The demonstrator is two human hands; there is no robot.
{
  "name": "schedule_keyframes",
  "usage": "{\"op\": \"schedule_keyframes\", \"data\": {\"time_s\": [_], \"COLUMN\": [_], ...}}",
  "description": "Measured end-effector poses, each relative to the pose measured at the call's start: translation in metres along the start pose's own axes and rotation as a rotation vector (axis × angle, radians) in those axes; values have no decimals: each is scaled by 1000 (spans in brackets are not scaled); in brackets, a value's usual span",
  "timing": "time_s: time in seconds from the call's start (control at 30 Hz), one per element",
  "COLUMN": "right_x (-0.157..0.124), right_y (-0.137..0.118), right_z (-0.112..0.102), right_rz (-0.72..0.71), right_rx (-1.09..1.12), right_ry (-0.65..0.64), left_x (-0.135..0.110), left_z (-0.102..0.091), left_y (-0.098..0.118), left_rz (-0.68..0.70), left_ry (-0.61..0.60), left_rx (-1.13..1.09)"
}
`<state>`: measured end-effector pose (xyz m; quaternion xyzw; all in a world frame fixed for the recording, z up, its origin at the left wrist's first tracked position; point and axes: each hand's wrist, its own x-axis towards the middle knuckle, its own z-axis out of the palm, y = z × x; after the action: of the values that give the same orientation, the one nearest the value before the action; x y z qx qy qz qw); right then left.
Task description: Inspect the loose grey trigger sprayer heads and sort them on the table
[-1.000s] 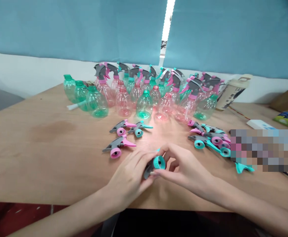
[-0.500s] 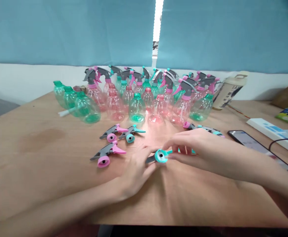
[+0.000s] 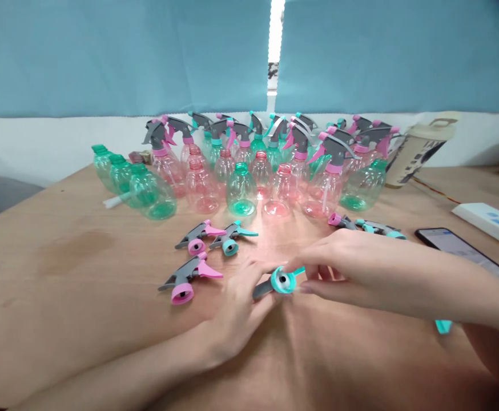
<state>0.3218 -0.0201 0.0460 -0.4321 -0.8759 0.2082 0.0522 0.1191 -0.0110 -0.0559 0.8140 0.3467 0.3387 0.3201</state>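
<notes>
Between my two hands is a grey trigger spray head with a turquoise collar (image 3: 284, 280), its round opening turned toward me. My left hand (image 3: 240, 302) is closed around its grey body from the left. My right hand (image 3: 339, 262) has its fingers bent at the collar and the turquoise trigger, pinching it from the right; the fingers partly hide the trigger. Left of my hands lie a near pink-collared spray head (image 3: 185, 282), a farther pink one (image 3: 196, 238) and a turquoise one (image 3: 231, 238).
Behind stand several green bottles (image 3: 241, 191) and pink bottles (image 3: 202, 188), many topped with spray heads. More spray heads (image 3: 371, 227) lie beyond my right hand. A phone (image 3: 459, 251), power strip (image 3: 489, 222) and tumbler (image 3: 418, 151) are at the right. Something turquoise (image 3: 443, 326) shows by my right forearm.
The view has shifted slightly, so things at the right sit farther right in the picture. Both hands stay on the same spray head, which is tilted about as before.
</notes>
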Motion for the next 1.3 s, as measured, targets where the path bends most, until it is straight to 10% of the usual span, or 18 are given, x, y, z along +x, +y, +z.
{"op": "schedule_keyframes", "data": {"time_s": [0.97,1.3], "right_x": [31,31], "right_y": [33,30], "right_z": [3,12], "right_rz": [-37,-72], "right_rx": [623,481], "right_ry": [-215,14], "left_x": [5,9], "left_z": [-7,-9], "left_y": [1,2], "left_rz": [40,-30], "left_ry": [-16,-21], "left_rx": [-34,-62]}}
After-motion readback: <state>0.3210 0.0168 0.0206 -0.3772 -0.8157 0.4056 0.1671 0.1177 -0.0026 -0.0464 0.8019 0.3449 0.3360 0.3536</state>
